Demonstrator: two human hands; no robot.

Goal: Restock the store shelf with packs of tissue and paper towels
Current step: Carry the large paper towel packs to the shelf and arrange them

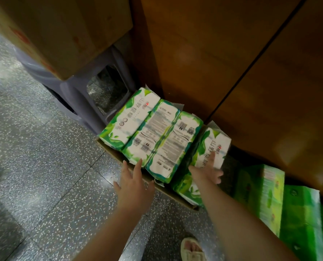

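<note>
Several green-and-white tissue packs fill an open cardboard box [117, 157] on the floor. Three packs [157, 132] lie side by side across its top. A fourth pack [213, 146] stands tilted at the box's right end. My left hand [133, 182] hovers with fingers spread over the box's near edge, fingertips at the middle packs. My right hand [207, 171] lies flat against the tilted pack, fingers straight.
A wooden shelf unit [232, 53] rises behind the box. Green packs [281, 204] are stacked on the floor at the right. A purple plastic stool [85, 95] carries a large carton [62, 31] at the upper left. Speckled floor [44, 166] lies to the left. A sandalled foot [191, 249] shows below.
</note>
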